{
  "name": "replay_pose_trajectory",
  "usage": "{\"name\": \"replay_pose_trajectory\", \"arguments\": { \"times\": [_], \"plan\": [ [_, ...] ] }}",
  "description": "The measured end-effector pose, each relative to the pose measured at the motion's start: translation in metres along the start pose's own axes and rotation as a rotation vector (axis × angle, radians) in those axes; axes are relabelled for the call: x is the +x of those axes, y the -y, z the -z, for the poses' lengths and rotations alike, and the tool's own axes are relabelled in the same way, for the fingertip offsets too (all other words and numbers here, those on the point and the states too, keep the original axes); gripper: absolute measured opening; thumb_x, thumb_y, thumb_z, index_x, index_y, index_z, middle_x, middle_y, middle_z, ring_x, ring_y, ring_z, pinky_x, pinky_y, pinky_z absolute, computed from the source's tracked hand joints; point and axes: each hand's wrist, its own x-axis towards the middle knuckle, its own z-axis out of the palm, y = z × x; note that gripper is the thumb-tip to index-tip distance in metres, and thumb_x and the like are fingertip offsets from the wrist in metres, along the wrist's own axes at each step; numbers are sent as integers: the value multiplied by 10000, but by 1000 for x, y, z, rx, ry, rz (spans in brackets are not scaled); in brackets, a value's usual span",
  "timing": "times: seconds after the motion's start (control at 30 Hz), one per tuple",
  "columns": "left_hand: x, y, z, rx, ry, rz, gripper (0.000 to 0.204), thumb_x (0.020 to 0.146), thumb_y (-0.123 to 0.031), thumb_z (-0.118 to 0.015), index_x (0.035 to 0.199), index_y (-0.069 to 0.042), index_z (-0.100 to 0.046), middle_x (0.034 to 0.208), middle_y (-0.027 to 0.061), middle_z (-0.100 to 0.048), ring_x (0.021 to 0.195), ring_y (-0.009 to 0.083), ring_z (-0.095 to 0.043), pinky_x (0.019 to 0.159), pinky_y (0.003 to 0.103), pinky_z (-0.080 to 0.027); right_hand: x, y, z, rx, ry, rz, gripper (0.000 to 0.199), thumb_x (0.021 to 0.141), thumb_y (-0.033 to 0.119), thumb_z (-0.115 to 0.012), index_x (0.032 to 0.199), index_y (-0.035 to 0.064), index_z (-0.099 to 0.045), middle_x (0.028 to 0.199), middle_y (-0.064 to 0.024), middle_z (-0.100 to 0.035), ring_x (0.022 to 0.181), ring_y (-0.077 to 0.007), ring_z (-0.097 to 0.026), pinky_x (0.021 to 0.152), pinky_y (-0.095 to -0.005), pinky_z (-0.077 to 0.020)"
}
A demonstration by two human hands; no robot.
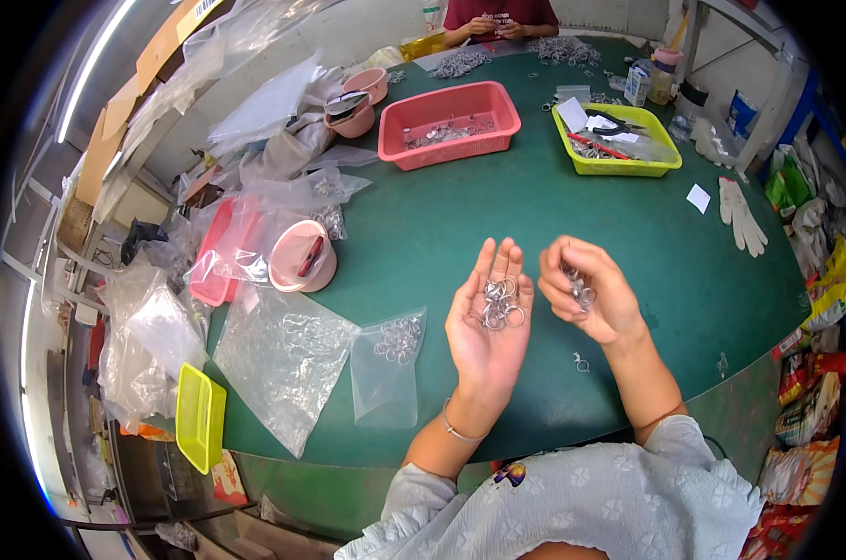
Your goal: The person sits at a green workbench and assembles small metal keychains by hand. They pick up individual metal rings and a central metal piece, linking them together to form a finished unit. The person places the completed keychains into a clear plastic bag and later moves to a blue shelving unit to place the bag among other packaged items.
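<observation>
Metal rings, thin shiny hoops with small clasps, lie piled on the upturned palm of the left hand. That forearm comes in from seven o'clock, a slim bangle round its wrist, and the fingers stretch toward twelve o'clock, extended and relaxed under the metal, with no grip on it. The right forearm enters from five o'clock and leans toward eleven; the right hand stands just beside the left, its fingers curled round a smaller cluster of rings. The palm pile runs roughly from twelve to six o'clock, though its hoops face various ways. A loose ring lies on the smooth green table at six o'clock from the right hand, its long axis running from about eleven to five. At eight o'clock from the left hand, a clear plastic bag holds more rings. Around both hands, a pink plastic basket with metal pieces sits at eleven o'clock, a yellow-green basket of tools at one, a knitted white glove between two and three, and a round pink tub at nine. The sleeves are pale, textured cloth.
</observation>
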Motion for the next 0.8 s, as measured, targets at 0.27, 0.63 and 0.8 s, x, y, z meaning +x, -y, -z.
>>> {"name": "replay_pose_trajectory", "arguments": {
  "times": [0.27,0.63,0.8],
  "plan": [
    [-1,3,-11,111,108,-76,481,900,-168,-326,1347,-14,-241,1384,186,-286,1301,293,-258,1076,407,-226,-2,-16,-14,-1162,-126,333,178,735,45,-665,902,-12,-636,600,-39,-537,550,-76,-467,525,-237,-395],
    [-1,7,-7,58,73,-12,492,874,-141,-370,1322,28,-259,1351,209,-313,1290,309,-270,1061,401,-247,-1,-14,-15,-779,-248,233,63,795,41,-627,820,-8,-598,686,18,-568,584,-25,-456,513,-191,-360],
    [-3,9,-10,121,19,-35,463,842,-103,-430,1267,38,-313,1274,211,-380,1257,319,-309,1059,415,-263,0,-16,-12,-994,-271,380,45,799,17,-608,823,-11,-583,654,7,-557,567,-23,-451,490,-189,-351]
  ]
}}
